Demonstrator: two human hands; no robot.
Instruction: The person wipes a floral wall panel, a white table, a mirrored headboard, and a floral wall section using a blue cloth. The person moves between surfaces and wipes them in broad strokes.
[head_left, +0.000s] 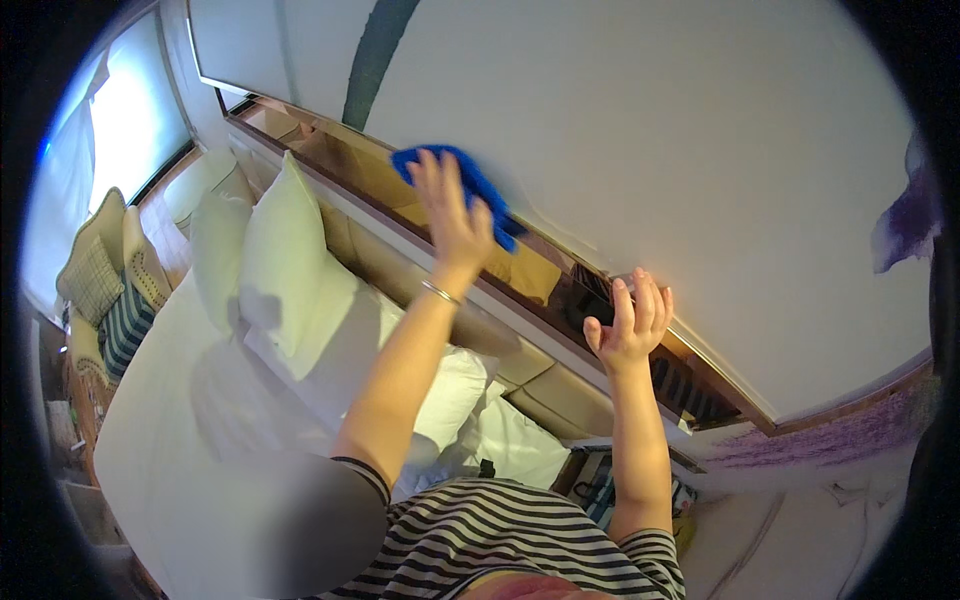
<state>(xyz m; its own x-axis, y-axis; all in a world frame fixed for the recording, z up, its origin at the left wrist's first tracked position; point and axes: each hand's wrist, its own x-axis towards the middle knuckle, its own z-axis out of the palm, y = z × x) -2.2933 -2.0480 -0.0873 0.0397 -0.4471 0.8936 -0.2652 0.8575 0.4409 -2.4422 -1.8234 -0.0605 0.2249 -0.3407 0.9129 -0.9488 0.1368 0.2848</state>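
My left hand (454, 214), with a metal bangle at the wrist, presses a blue cloth (486, 196) against the lower edge of a pale wall panel (637, 135) and the glossy, mirror-like strip (360, 161) below it. Its fingers lie spread over the cloth. To the right, my right hand (634, 322) rests fingertips on the panel's lower edge, fingers apart, holding nothing. The strip reflects yellowish shapes and dark stripes. Beneath it runs a padded beige headboard (525, 360).
White pillows (289, 262) lean by the headboard on a bed with a white cover (180, 420). An armchair (112, 202) with cushions stands at the left near a bright window (131, 112). A bedside unit (592, 480) with items is partly hidden by my right arm.
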